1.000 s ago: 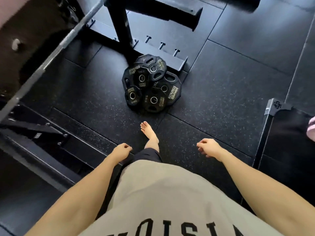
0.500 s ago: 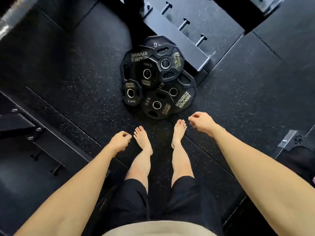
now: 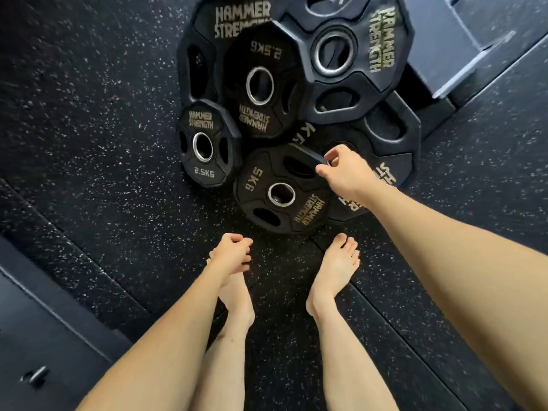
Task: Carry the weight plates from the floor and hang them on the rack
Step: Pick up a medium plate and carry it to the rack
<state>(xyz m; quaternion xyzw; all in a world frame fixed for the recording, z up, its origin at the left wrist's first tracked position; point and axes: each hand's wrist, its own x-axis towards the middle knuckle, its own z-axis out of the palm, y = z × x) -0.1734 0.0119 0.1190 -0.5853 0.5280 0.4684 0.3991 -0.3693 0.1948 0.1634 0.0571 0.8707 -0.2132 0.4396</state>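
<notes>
Landmark: the 5 kg plate (image 3: 281, 189), lying flat on the speckled rubber floor (image 3: 98, 161), nearest of the heap to the person's bare feet.

Right hand (image 3: 345, 173) is at that plate's far-right rim, fingers curled over the edge where it overlaps the larger plate (image 3: 388, 149) beneath. It looks like a pinch just closing on the rim; whether the grip is firm, I cannot tell. The plate's body extends from those fingertips leftward and toward the person, with a grip slot right beside the thumb.

Left hand (image 3: 231, 253) hangs on the near-left side of the 5 kg plate, above the left foot, fingers loosely curled, holding nothing. The right hand is plainly nearer.

Left of the landmark, touching it: a 2.5 kg plate (image 3: 204, 143). Beyond it: a second 2.5 kg plate (image 3: 261, 87) stacked on a big one, and another slotted plate (image 3: 338, 54).

All are matte black, many-sided, with steel-ringed bores and gold lettering. A grey steel rack base (image 3: 453, 54) lies beyond and right. No plate hung yet.
</notes>
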